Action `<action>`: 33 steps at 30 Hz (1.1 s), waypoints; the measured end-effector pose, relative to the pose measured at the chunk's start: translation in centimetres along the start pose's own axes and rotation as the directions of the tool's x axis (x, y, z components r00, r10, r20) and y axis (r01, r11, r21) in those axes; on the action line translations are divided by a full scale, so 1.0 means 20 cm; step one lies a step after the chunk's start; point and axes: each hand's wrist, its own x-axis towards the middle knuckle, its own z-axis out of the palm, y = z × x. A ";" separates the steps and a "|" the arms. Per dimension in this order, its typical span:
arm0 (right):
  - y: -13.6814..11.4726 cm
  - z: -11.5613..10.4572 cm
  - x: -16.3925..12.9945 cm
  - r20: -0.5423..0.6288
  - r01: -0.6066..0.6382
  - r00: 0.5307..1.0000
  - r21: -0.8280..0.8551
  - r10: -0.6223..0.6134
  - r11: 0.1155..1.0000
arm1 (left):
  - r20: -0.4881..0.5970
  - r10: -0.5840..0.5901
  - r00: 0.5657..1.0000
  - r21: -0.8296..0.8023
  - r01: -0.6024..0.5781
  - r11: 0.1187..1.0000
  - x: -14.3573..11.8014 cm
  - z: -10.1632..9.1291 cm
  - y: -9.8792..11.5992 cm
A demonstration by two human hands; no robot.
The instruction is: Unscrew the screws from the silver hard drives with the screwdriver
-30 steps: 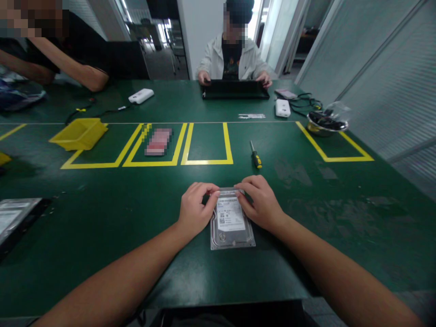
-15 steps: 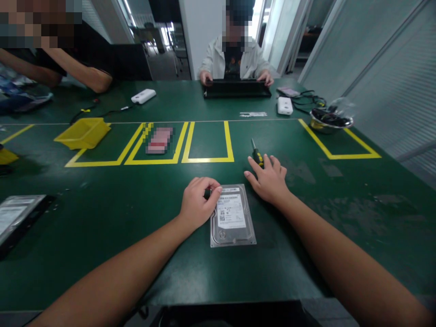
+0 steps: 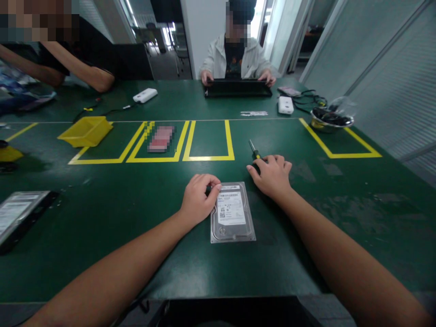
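A silver hard drive [image 3: 233, 213] with a white label lies flat on the green table, label up. My left hand [image 3: 200, 197] is beside its upper left corner, thumb and index finger pinched together at the edge; whatever is between the fingertips is too small to make out. To the right, my right hand [image 3: 272, 175] is over a black-and-yellow screwdriver [image 3: 255, 153], fingers curled around its handle. The screwdriver's metal shaft points away from me, slightly left. Most of the handle is hidden under the hand.
Yellow tape frames mark the table, one around a pink item [image 3: 161, 139]. A yellow bin [image 3: 86, 131] stands left of it. Another drive [image 3: 20, 215] lies at far left, a metal bowl [image 3: 329, 125] at back right. Opposite, a person holds a black panel [image 3: 238, 88].
My right hand has closed over the screwdriver handle, covering more of it, and the shaft has tilted slightly left. My left hand and the hard drive stay in place.
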 end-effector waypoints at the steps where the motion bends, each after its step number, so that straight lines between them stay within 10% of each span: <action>1: 0.00 0.00 0.00 -0.004 0.000 1.000 -0.009 0.000 1.000 | 0.004 -0.007 1.000 0.002 0.007 1.000 0.00 0.00 0.00; 17: 0.01 -0.01 0.00 -0.088 0.068 0.994 0.025 -0.065 0.997 | 0.114 -0.228 0.967 -0.123 0.241 0.963 0.10 0.05 -0.10; 33: -0.01 -0.02 0.00 -0.264 0.152 0.960 0.215 -0.093 0.965 | 0.242 -0.189 0.952 -0.232 0.246 0.941 0.12 0.00 -0.14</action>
